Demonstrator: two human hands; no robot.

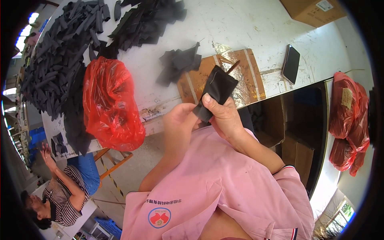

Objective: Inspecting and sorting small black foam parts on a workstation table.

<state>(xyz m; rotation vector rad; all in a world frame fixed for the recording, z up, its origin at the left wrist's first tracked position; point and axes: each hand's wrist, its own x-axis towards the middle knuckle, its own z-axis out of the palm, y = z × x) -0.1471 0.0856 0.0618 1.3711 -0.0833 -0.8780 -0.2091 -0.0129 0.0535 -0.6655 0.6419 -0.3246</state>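
A small black fabric piece (222, 86), folded or sewn like a little pouch, is tilted up in front of me. My right hand (227, 118) grips its lower part, thumb pressed on top and fingers underneath. My left hand (180, 120) is closed at the fabric's lower left end; its fingertips are partly hidden there. A thin brown pointed stick (234, 67) sticks out past the fabric's upper edge; whether I hold it too, I cannot tell. Beneath is a brown cardboard sheet (256, 78) with tape strips. A small stack of black fabric pieces (182, 62) lies left of it.
Heaps of dark fabric pieces (60, 60) cover the table's left, beside a red plastic bag (110, 104). A phone (291, 64) and a cardboard box (314, 11) are on the right. More red bags (348, 120) stand far right. Another person (64, 192) sits at lower left.
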